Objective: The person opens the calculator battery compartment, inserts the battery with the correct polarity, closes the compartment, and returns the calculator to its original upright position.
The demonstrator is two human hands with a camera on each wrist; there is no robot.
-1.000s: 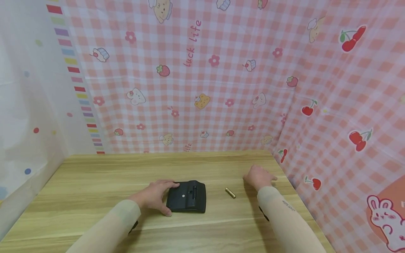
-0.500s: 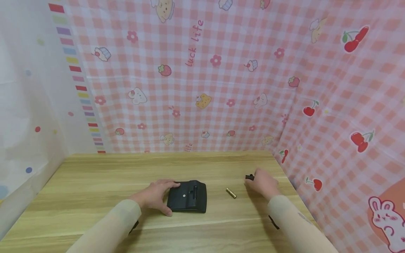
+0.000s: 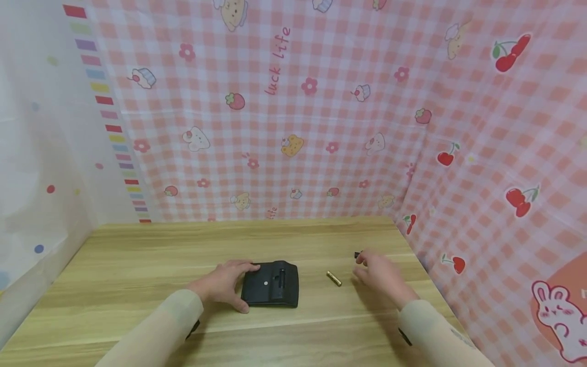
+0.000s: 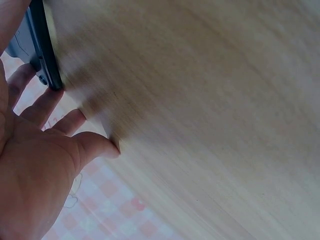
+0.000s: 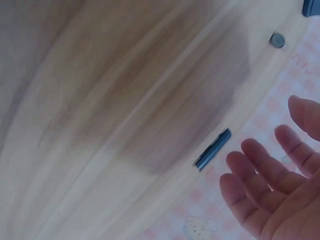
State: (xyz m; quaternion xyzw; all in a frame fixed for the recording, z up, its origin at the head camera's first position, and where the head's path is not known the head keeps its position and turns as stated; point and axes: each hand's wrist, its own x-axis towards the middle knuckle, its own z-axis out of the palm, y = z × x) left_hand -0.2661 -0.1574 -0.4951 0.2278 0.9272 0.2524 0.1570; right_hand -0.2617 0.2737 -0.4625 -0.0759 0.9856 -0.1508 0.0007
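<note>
A black calculator (image 3: 260, 288) lies face down on the table, its narrow battery slot showing. My left hand (image 3: 222, 283) holds it by its left side, thumb at the near corner and fingers at the far one. In the left wrist view, fingertips touch the edge of the calculator (image 4: 47, 55). A gold battery (image 3: 334, 278) lies to the right of it. Farther right, my right hand (image 3: 382, 278) hovers with relaxed fingers, holding nothing. Just past its fingertips is a small black battery cover (image 3: 357, 254), lying on the wood in the right wrist view (image 5: 213, 149).
The wooden table (image 3: 183, 244) ends at a pink checked cloth (image 3: 275, 168) at the back. More printed cloth (image 3: 495, 153) hangs close on the right, and a white dotted cloth (image 3: 41, 153) on the left.
Half a second ago my right hand held the black cover; now it has let go and drawn back toward me. The left hand, calculator and battery stay put.
</note>
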